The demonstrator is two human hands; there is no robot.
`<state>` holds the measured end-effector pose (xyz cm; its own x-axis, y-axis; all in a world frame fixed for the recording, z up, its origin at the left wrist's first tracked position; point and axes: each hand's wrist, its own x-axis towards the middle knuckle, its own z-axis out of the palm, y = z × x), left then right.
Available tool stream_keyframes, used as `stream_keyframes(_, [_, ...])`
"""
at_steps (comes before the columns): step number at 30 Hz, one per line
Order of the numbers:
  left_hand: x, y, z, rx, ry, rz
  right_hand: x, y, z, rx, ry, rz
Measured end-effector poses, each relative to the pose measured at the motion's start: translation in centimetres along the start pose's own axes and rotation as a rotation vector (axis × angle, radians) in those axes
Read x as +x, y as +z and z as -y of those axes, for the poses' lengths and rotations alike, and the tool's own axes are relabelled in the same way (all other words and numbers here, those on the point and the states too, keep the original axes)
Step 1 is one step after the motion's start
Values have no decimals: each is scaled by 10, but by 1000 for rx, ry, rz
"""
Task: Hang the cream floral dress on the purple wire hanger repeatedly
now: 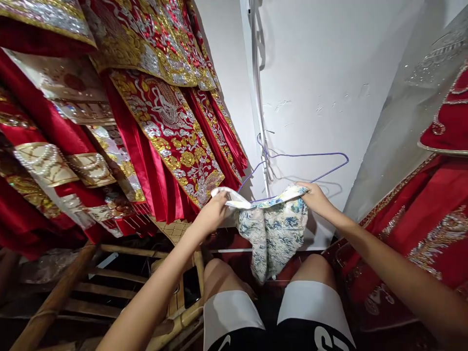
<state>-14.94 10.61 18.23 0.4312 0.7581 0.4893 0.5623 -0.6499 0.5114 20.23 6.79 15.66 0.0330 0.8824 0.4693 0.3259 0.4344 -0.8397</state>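
Observation:
A blue-and-white patterned garment (272, 234) hangs between my two hands, its top edge stretched out. My left hand (212, 212) is closed on the garment's left end, which shows a white lining. My right hand (315, 197) grips its right end. A purple wire hanger (303, 156) sits just behind and above the garment's top edge, its hook by a white vertical pole (260, 122). My knees in black-and-white shorts (314, 304) are below.
Red robes with gold and silver embroidery (168, 126) hang in a row on the left. More red embroidered cloth (431, 229) hangs on the right. A white wall (321, 87) stands ahead. A bamboo chair frame (73, 282) is at lower left.

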Motion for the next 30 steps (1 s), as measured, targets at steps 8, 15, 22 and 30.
stream_keyframes(8, [46,4,-3,377,-153,432,-9,1,24,-3,-21,21])
stream_keyframes(15, [29,2,11,223,61,306,-8,22,14,95,-5,30])
stream_keyframes(22, [65,9,-13,-214,75,-115,-8,20,38,-6,-31,28])
stream_keyframes(30, [85,-16,-1,-675,-254,110,40,-93,38,-227,210,-147])
